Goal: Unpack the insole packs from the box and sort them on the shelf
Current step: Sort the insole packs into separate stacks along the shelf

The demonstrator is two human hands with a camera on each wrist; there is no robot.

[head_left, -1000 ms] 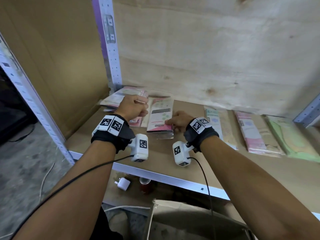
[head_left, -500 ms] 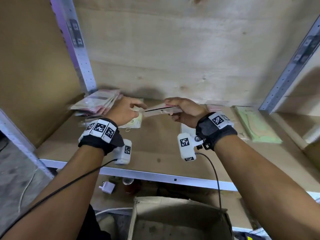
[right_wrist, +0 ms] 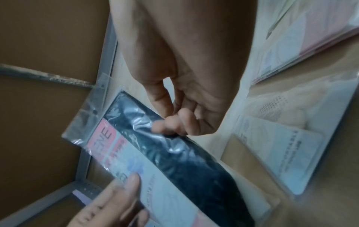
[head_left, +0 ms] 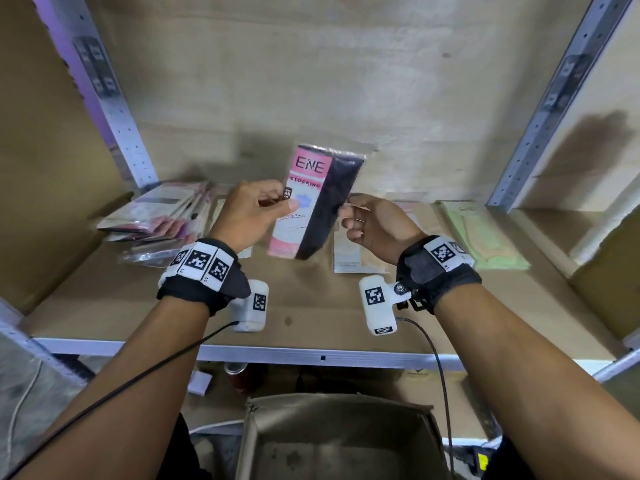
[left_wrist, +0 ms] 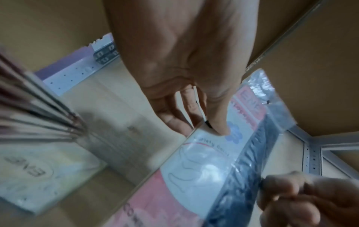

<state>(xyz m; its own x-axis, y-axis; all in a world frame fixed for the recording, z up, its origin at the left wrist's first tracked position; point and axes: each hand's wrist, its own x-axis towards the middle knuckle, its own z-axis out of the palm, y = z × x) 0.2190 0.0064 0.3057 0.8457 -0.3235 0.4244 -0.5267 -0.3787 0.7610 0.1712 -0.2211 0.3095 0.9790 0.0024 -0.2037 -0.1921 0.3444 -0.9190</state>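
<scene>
Raised upright now, pack (head_left: pixel 313 202) pinched by both hands (head_left: pixel 249 213)

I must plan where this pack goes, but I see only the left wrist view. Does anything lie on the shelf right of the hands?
Observer: Yes, a green pack lies flat on the shelf, right of the right hand.
Operator: Where is the box?
Observer: The box stands open below the shelf's front edge.
Operator: Anything beneath the right hand gripping the black pack?
Observer: A beige pack lies flat on the shelf there.
</scene>
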